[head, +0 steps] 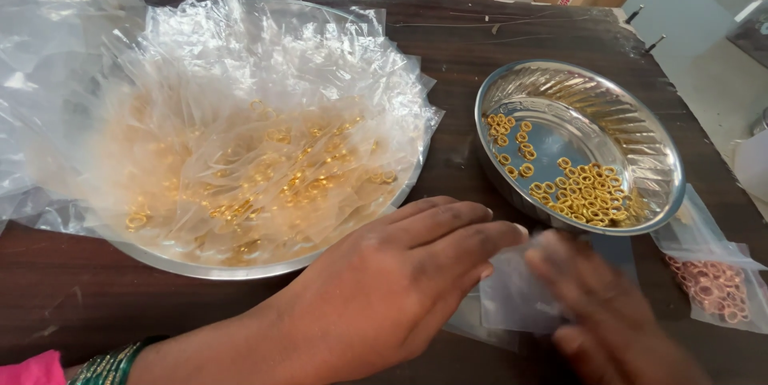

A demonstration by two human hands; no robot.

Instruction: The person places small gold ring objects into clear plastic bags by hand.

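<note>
Two hands, left hand (400, 281) and right hand (600, 313), both on one small clear pouch (520, 293); two steel plates beyond.

Both hands meet over a small clear pouch (520, 293) on the dark worktop (480, 57): the left hand (400, 281) lies flat beside it, the blurred right hand (596, 313) touches it. Behind stand a steel bowl (640, 125) of gold rings (580, 189) and a tray (200, 266) heaped with pouches.

A single head-worn camera looks steeply down and forward over the dark wooden desk (496, 57), close to the work. The near edge runs along the bottom of the frame, while the desk's far edge and the floor beyond show at the top.
</note>
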